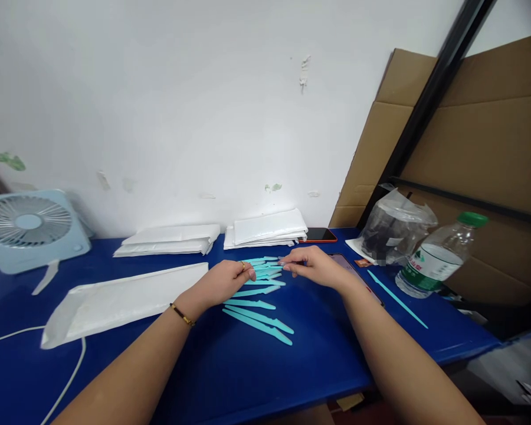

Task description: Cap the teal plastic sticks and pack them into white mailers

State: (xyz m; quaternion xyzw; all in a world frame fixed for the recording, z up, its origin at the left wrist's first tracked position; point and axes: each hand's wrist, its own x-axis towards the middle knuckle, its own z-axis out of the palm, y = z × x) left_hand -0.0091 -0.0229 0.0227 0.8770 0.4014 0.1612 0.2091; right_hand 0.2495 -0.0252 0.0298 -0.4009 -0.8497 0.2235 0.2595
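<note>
Several slim turquoise eyebrow razors [259,326] lie fanned out on the blue table [248,378], their wider ends to the right. My left hand [221,282] is closed in a pinch at the left end of one razor [268,267] near the back of the fan. At its right end, the fingertips of my right hand [315,267] pinch the same razor. Part of the fan is hidden behind my left fingers. One more turquoise razor [398,300] rests apart, to the right of my right forearm.
A long white padded packet [133,298] lies left; two stacks of white packets, left [168,239] and right [268,229], sit by the wall. A blue fan [29,230] with a cable stands left. Phones [321,235], a bagged cup [392,227] and a water bottle [438,260] are right.
</note>
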